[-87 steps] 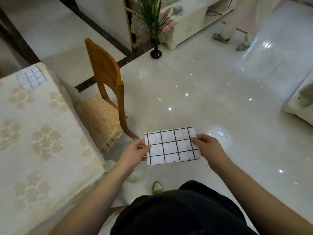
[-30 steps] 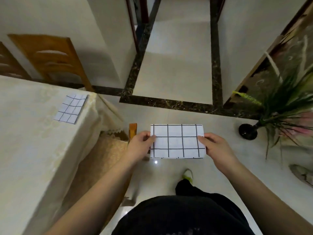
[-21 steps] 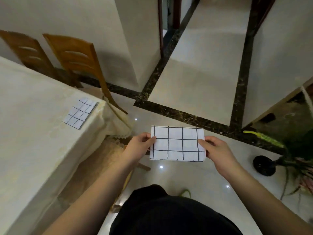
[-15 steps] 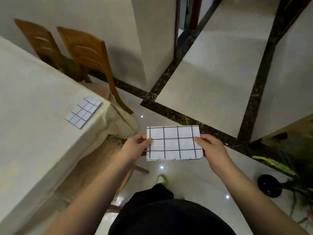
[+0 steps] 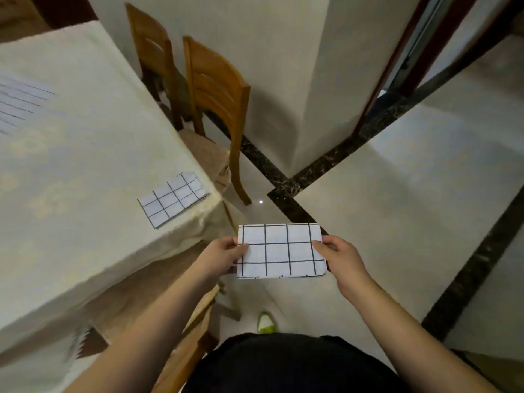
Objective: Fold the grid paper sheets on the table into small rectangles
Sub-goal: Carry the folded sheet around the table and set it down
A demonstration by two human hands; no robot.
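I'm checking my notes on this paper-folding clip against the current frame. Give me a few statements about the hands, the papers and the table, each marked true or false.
1. Both hands hold one folded grid paper by its short edges. True: the left hand pinches the left edge, the right hand the right edge.
2. The held paper rests flat on the table. False: it is held in the air above the floor, beside the table.
3. A second folded grid paper lies near the table's corner. True.
4. The chairs are metal. False: the chair nearest that corner and the one behind it are wooden.
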